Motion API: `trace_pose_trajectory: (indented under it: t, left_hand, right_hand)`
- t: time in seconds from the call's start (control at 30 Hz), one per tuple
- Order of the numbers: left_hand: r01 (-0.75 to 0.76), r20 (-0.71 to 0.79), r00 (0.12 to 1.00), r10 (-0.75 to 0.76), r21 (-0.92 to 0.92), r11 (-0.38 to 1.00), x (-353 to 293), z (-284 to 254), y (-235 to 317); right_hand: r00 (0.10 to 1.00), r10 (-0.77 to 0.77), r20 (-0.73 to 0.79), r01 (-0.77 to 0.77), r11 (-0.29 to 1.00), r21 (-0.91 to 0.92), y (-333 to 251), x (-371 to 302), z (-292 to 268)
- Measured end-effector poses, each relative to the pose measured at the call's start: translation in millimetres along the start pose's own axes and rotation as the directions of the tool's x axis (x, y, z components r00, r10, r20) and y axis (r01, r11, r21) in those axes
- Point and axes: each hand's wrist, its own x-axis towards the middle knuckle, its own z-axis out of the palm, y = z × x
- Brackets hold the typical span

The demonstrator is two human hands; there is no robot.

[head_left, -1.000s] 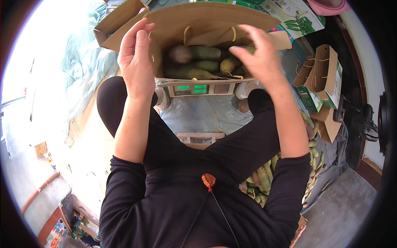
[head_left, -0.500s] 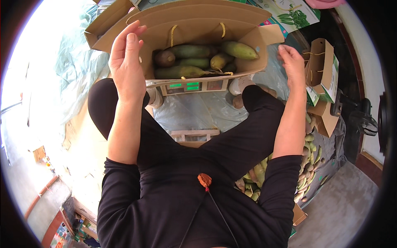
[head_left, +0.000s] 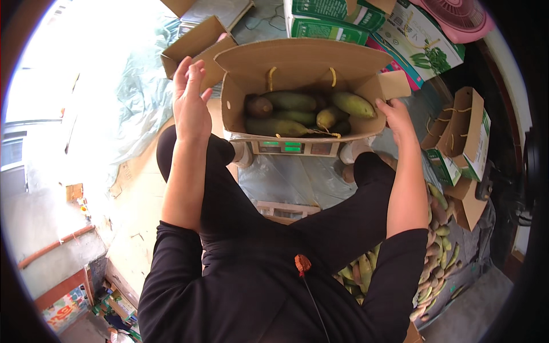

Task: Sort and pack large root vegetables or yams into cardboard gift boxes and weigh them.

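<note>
An open cardboard box (head_left: 309,57) stands between my feet, its lid panel tilted up at the far side. Inside lie several green radishes (head_left: 289,102), some dark and one paler at the right. Yellow cord handles (head_left: 271,79) hang on its walls. Beneath the box, a scale (head_left: 293,147) shows lit green displays. My right hand (head_left: 397,119) pinches the box's right edge, just below the side flap. To the left of the box, my left hand (head_left: 193,106) is raised with fingers stretched, holding nothing and apart from the wall.
Two upright cartons with cord handles (head_left: 466,128) stand at the right, above a heap of radishes (head_left: 437,257). Green printed boxes (head_left: 329,26) and a pink fan (head_left: 460,17) are at the back. A small wooden stool (head_left: 286,210) sits between my legs.
My right hand has come onto the box's right edge; before, it hung apart from it. My left hand stays raised at the left. The whole view has shifted.
</note>
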Motion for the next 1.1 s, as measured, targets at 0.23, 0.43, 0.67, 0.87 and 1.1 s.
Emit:
trace_pose_trajectory:
  t: [0.23, 0.43, 0.67, 0.87, 1.1]
  left_hand:
    - [0.354, 0.074, 0.879, -0.472, 0.562, 0.748, 26, -22, -4]
    - [0.445, 0.186, 0.578, -0.795, 0.744, 0.498, 37, -40, -44]
    - [0.255, 0.173, 0.516, -0.839, 0.904, 0.344, 57, -24, -41]
    - [0.328, 0.223, 0.522, -0.823, 0.838, 0.436, 74, -32, -41]
    - [0.257, 0.234, 0.614, -0.754, 0.844, 0.471, 65, -24, -54]
  right_hand:
    - [1.0, 0.018, 0.017, -0.019, 0.998, 0.056, 2, 7, -6]
    - [1.0, 0.002, 0.007, -0.003, 0.995, 0.095, 9, 7, -1]
    - [1.0, -0.004, -0.019, 0.006, 0.993, 0.121, 13, 9, 0]
    - [1.0, 0.019, 0.002, -0.019, 0.99, 0.143, -1, 11, 3]
    - [0.997, -0.049, -0.058, 0.06, 0.976, 0.211, 5, 13, 9]
